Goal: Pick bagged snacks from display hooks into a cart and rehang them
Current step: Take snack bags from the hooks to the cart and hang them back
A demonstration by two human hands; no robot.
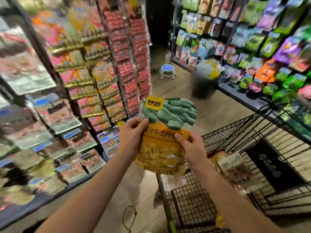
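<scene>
I hold a snack bag (165,132) upright in the middle of the view, green pods printed on top, a yellow logo tag, orange band and yellow pieces below. My left hand (132,136) grips its left edge, thumb on the front. My right hand (191,147) grips its right edge. The bag hangs above the near left corner of a black wire cart (235,165). More snack bags (235,167) lie inside the cart. Display racks of hanging bags (94,76) stand to the left, blurred.
A second wall of hanging bags (262,41) fills the right side. A blue round stool (167,68) and a grey bin (204,81) stand down the aisle. A black cord loop (128,219) lies on the tan floor.
</scene>
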